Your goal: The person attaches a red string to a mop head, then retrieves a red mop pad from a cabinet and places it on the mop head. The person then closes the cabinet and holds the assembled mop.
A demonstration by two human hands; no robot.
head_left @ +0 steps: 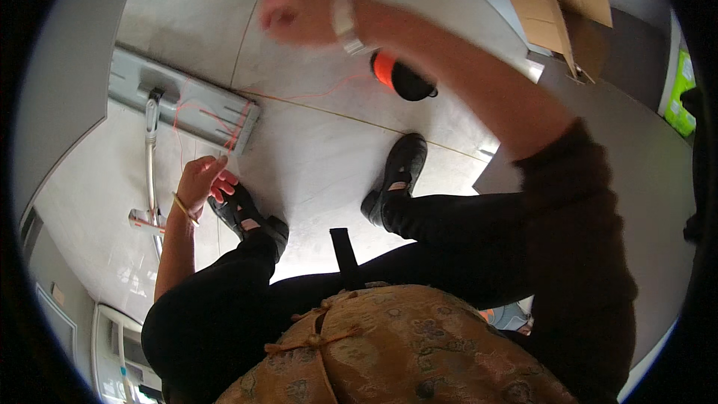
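Observation:
My left hand [203, 181] is lowered near my left shoe [250, 217], fingers pinched on a thin orange string [224, 135] that loops over a flat grey mop head [183, 101] on the floor. My right hand [299, 9] is raised high and blurred, its fingers closed, with a pale watch on the wrist. The same thin string appears to run from it toward an orange-and-black spool [400, 76] lying on the floor beyond my right shoe [396, 176]. Whether the right hand grips the string I cannot tell.
The mop's metal handle [151, 157] runs down the left side. An open cardboard box [557, 7] stands at the upper right. A grey wall [67, 67] curves along the left. A green object [682, 93] sits at the far right edge.

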